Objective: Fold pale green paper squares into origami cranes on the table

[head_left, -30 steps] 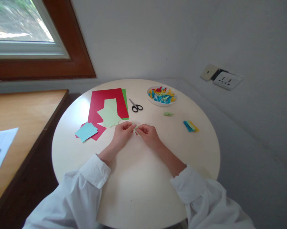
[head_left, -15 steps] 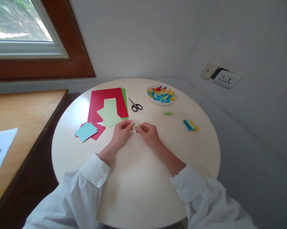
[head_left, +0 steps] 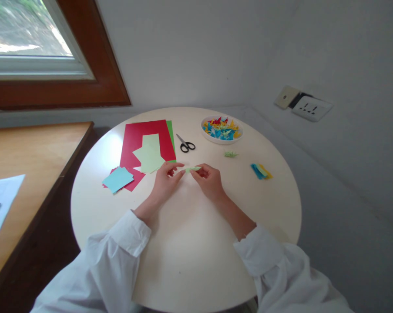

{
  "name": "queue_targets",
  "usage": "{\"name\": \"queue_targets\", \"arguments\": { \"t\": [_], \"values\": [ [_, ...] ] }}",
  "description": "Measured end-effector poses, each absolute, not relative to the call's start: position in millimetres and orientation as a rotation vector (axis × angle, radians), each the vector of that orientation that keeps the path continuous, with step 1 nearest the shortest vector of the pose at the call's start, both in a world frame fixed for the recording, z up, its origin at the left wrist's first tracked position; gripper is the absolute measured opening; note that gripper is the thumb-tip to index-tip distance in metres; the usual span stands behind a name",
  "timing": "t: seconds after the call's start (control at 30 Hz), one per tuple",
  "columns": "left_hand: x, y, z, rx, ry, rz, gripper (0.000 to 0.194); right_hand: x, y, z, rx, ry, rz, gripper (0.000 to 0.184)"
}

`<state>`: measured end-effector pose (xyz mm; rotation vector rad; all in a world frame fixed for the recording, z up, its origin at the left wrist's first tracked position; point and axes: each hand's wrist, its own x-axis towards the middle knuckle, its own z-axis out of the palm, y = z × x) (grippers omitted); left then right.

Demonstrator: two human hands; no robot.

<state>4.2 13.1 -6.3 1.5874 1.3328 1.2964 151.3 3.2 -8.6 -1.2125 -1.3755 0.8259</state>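
Note:
A small folded piece of light green paper is held between my two hands, above the middle of the round white table. My left hand pinches its left end at the thumb tip, with the index finger stretched out above. My right hand grips the right end between thumb and fingers. Just beyond my left hand lie pale green paper sheets on a red sheet. Scissors with black handles rest past my hands, blades pointing away to the left.
A white bowl holds several colourful folded paper pieces. A green folded paper piece and blue and yellow paper strips lie to the right. Light blue squares are stacked at left. A wooden desk adjoins the table; walls stand behind.
The green paper has turned and shows more of its length between my hands. My right hand has shifted slightly right, and my left fingers have spread.

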Motion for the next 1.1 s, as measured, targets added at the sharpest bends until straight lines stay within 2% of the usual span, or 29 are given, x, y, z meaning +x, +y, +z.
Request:
{"name": "queue_targets", "arguments": {
  "t": [0.13, 0.27, 0.63, 1.1],
  "values": [
    [4, 10, -4, 1.716, 1.310, 1.235, 0.022, 152, 1, -8, -1.235, -1.575, 0.573, 0.008],
    [5, 10, -8, 1.749, 1.217, 1.184, 0.015, 152, -1, -8, -1.197, -1.625, 0.527, 0.007],
    [6, 12, -5, 1.433, 1.066, 1.241, 0.012, 150, 3, -11, -1.080, -1.326, 0.981, 0.010],
    [7, 9, -2, 1.360, 1.080, 1.261, 0.018, 146, 4, -13, -0.999, -1.170, 1.124, 0.013]
  ]
}}
